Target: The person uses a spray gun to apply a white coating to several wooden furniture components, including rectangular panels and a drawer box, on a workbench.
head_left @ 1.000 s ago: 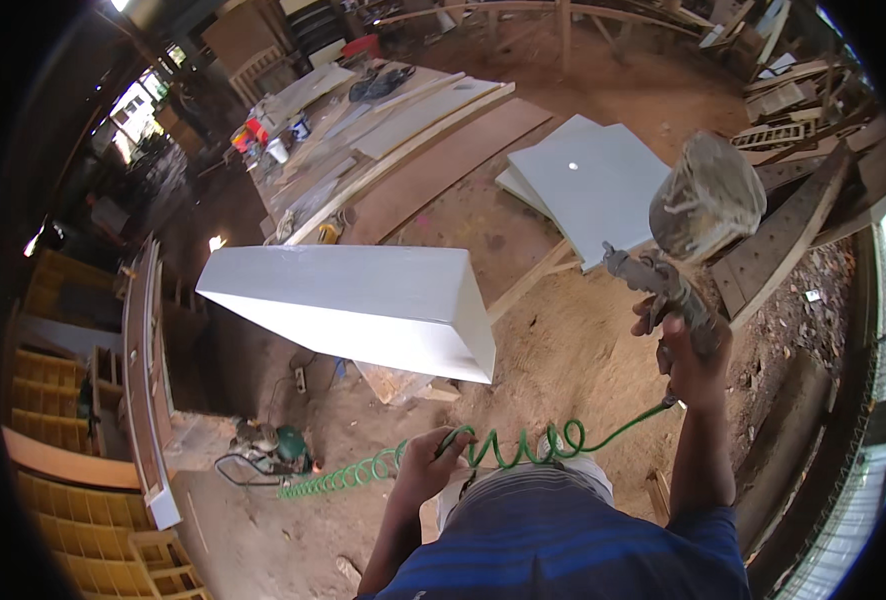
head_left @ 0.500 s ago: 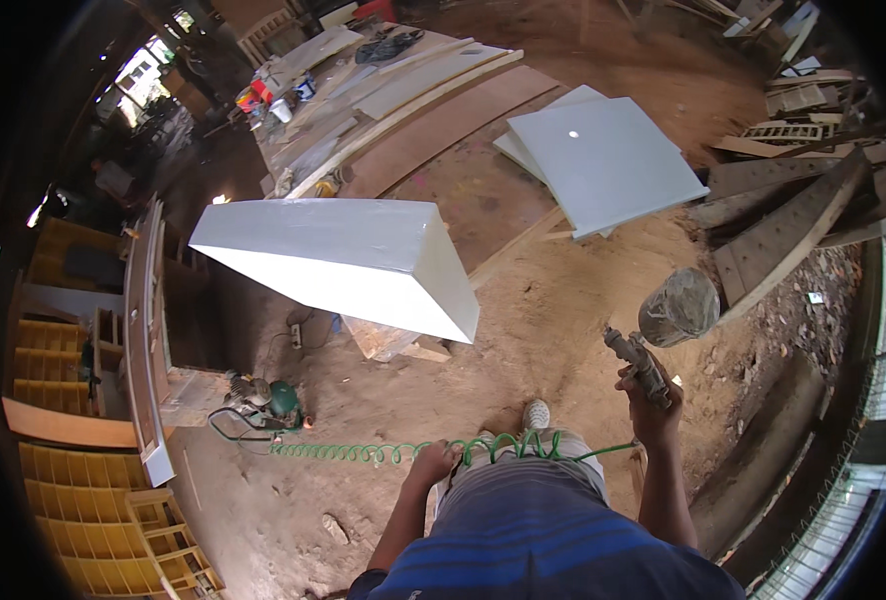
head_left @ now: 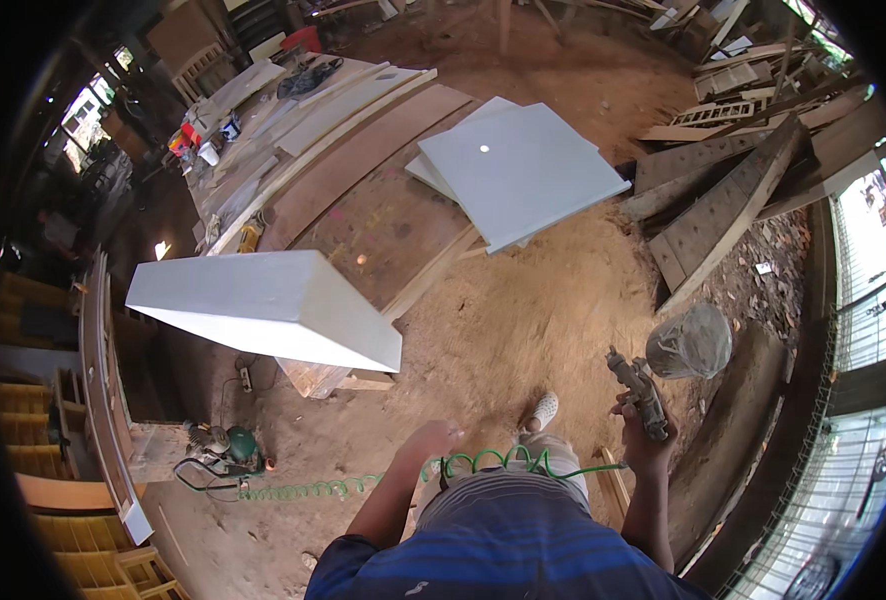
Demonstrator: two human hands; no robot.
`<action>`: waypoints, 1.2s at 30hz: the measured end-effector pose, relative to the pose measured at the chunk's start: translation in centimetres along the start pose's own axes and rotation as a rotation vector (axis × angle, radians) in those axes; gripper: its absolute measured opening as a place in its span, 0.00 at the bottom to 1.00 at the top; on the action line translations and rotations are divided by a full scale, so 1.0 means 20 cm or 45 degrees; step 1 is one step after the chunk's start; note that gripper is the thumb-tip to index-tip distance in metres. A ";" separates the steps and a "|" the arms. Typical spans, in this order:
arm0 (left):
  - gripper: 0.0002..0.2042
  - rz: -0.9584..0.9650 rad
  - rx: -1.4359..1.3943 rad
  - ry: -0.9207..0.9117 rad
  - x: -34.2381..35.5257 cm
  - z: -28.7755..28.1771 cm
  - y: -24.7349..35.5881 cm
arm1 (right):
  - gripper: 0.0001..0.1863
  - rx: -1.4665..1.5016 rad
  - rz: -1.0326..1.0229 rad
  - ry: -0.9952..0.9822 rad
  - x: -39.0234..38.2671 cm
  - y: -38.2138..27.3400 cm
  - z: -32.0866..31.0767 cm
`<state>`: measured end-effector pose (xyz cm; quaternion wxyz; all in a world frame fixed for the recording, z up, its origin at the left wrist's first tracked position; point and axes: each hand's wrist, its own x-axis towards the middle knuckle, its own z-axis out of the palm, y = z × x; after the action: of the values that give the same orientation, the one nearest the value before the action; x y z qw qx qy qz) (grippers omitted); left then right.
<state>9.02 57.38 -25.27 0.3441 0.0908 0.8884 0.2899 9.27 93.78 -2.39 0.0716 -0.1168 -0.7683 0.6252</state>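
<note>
In my right hand [head_left: 647,442] is a grey metal spray gun [head_left: 639,392], gripped by its handle and held out at the right. A green coiled air hose [head_left: 493,458] runs across my waist toward my right wrist. Its other end leads to a small compressor with a green tank [head_left: 242,443] on the floor at the left. My left hand [head_left: 431,440] is just beyond the hose, its fingers blurred, so their grip cannot be made out. Ahead on the left, a white box-shaped panel [head_left: 233,290] rests raised on a wooden support [head_left: 310,377].
White flat boards [head_left: 523,170] lie overlapping on a low wooden platform [head_left: 363,240]. At the right stand a plastic-wrapped bucket [head_left: 691,342] and heavy planks [head_left: 728,220]. A long door-like frame [head_left: 103,390] and yellow shelving [head_left: 28,445] line the left side.
My view has turned right, so the panel and boards sit farther left. My left hand has moved forward from the hose, which it was touching. The spray gun stays in my right hand.
</note>
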 end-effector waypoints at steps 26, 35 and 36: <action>0.14 -0.210 -1.221 0.817 1.61 -0.94 0.12 | 0.21 -0.065 -0.178 -0.253 1.27 0.13 -0.33; 0.16 -0.219 -1.323 0.544 2.02 -1.13 0.04 | 0.15 -0.013 0.109 -0.150 1.52 0.04 -0.14; 0.16 -0.235 -1.343 0.493 2.02 -1.15 0.03 | 0.18 -0.004 0.122 -0.171 1.55 0.04 -0.12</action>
<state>-36.47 62.08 -33.90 0.1975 -0.2262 0.6745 0.6744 -19.83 104.49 -3.80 -0.0104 -0.1113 -0.7658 0.6332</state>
